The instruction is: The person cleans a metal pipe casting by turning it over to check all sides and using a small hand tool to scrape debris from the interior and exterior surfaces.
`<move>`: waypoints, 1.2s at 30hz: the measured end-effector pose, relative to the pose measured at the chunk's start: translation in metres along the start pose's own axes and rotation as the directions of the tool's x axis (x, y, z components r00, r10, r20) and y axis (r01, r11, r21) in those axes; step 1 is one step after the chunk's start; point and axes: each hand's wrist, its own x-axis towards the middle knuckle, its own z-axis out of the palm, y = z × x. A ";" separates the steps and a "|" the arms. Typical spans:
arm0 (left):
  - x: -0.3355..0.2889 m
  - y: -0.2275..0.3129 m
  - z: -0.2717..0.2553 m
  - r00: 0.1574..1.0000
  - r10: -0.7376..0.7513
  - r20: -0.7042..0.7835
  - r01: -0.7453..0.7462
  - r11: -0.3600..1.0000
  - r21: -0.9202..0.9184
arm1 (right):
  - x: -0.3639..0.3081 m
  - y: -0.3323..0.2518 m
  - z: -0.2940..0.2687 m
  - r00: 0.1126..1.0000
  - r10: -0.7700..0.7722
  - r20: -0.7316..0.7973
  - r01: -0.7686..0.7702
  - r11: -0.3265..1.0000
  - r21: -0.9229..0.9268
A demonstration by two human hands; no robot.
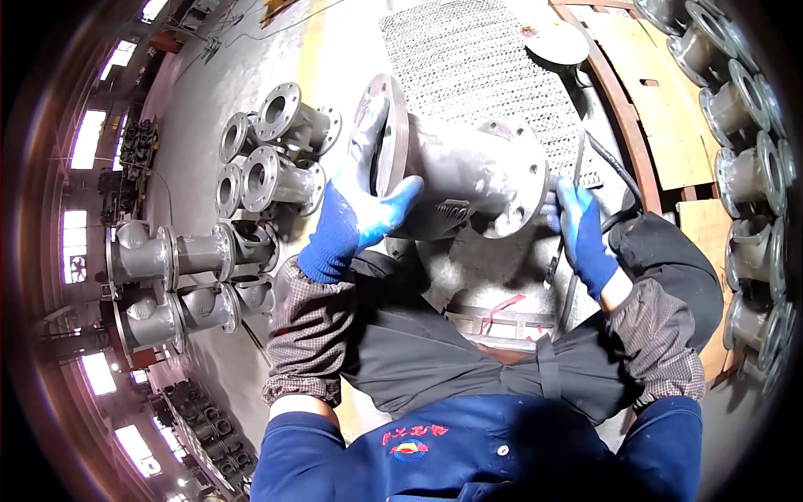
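A grey cast pipe fitting [456, 167] with a round bolt-holed flange at each end lies across the space in front of me, raised lettering on its body. My left hand [355, 197], in a blue glove, grips its left flange [391, 138], fingers up along the outer face and thumb across the inner side. At the rim of the right flange [527, 180] is my right hand [581, 234], also gloved, its curled fingers against the edge. Part of the right grip is hidden. The fitting's underside is in shadow.
More flanged fittings [280, 180] stand on the floor to the left, with larger ones [146, 259] nearer. Others line a wooden pallet [661, 117] at right. A patterned metal plate [477, 63] lies ahead, beside a pale round disc [559, 43]. A black cable [615, 163] bends near my right hand.
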 end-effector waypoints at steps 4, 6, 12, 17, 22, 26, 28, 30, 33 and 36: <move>-0.015 -0.001 -0.002 0.998 0.047 -0.032 -0.051 0.991 -0.127 | -0.036 -0.002 0.009 0.992 0.090 0.092 -0.085 0.995 -0.057; -0.017 -0.002 -0.003 0.999 0.044 -0.020 -0.046 0.990 -0.130 | -0.043 -0.008 0.010 0.990 0.099 0.104 -0.090 0.992 -0.091; -0.020 -0.004 -0.009 0.988 -0.157 -0.003 0.146 0.926 -0.347 | -0.031 -0.055 0.014 0.969 0.104 0.224 -0.014 0.929 -0.371; -0.019 -0.017 -0.006 0.998 0.018 -0.064 -0.029 0.981 -0.189 | -0.013 -0.064 0.002 0.704 -0.496 0.509 0.701 0.366 -0.612; -0.020 -0.016 -0.005 0.999 -0.016 -0.037 0.007 0.968 -0.249 | -0.046 -0.094 0.054 0.785 -0.440 0.436 0.616 0.621 -0.484; -0.022 -0.011 -0.008 0.999 -0.044 -0.018 0.036 0.955 -0.293 | -0.056 -0.107 0.079 0.821 -0.266 0.505 0.557 0.564 -0.610; -0.019 -0.010 -0.007 0.999 0.004 -0.034 -0.011 0.975 -0.220 | -0.047 -0.100 0.084 0.740 -0.395 0.544 0.668 0.519 -0.533; -0.019 -0.006 -0.008 0.998 -0.062 -0.005 0.059 0.968 -0.244 | -0.039 -0.096 0.090 0.695 -0.459 0.553 0.713 0.536 -0.452; -0.019 -0.013 -0.001 0.998 -0.003 -0.067 -0.013 0.973 -0.232 | -0.040 -0.101 0.103 0.784 -0.347 0.515 0.555 0.762 -0.332; -0.020 -0.014 0.000 0.993 0.020 -0.117 -0.045 0.976 -0.214 | -0.036 -0.094 0.112 0.808 -0.288 0.514 0.458 0.856 -0.239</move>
